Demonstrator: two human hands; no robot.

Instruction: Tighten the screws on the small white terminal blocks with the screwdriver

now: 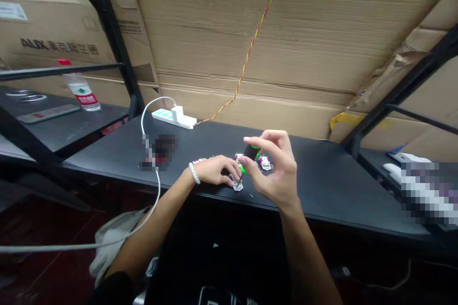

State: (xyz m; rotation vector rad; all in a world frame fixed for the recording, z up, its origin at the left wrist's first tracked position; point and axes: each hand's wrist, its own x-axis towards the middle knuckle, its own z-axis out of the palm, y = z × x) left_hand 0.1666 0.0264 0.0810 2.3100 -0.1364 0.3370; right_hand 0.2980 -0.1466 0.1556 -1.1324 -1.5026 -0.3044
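Note:
My right hand grips a green and black screwdriver, fingers wrapped about its handle. The shaft slants down to the left, and its tip meets a small white part near the front edge of the table. My left hand, a pale beaded bracelet on its wrist, lies low with its fingertips pressed on that same part. Behind the hands are more small white and purple parts, one of them just beside my right fingers. A tiny screw-like piece rests in front.
A white power strip with a plugged-in charger stands at the back left; its white cable hangs over the front edge. A blurred dark object lies left. Black metal frames and cardboard border the dark table. A bottle stands far left.

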